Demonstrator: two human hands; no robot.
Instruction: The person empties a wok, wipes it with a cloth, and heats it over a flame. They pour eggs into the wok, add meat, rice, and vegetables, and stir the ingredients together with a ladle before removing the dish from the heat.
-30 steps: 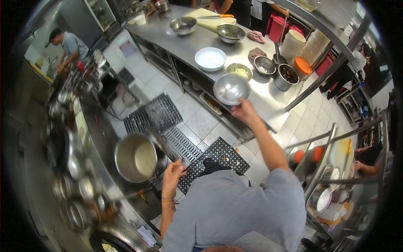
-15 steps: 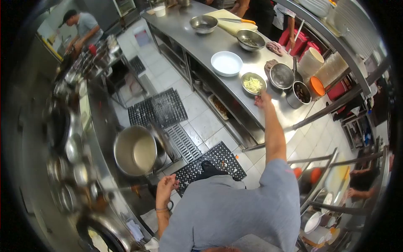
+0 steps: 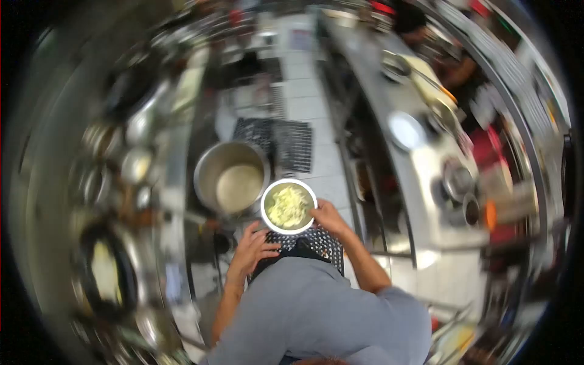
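Note:
My right hand (image 3: 331, 219) grips the rim of a metal bowl (image 3: 291, 232) from the right, thumb over the edge. Inside the bowl lie pale yellow-green shreds (image 3: 288, 205), like a cut vegetable. The bowl is held above the floor in front of my body. My left hand (image 3: 250, 250) is just below and left of the bowl, fingers apart and holding nothing; it looks close to the bowl without a clear grip. A large, deep metal pot (image 3: 207, 167) stands just beyond the bowl to the left, its pale inner bottom showing.
On the right runs a steel counter (image 3: 435, 222) with a white dish (image 3: 407, 130), metal bowls and an orange lid (image 3: 490, 214). Blurred pans and a dark-rimmed pan (image 3: 126, 286) line the left. A black perforated mat (image 3: 325, 243) lies underfoot. Someone (image 3: 413, 30) is behind the counter.
My right hand has lifted the bowl of shreds off the counter and brought it left, in front of me. My left hand has come up toward it. The view has turned left and blurred.

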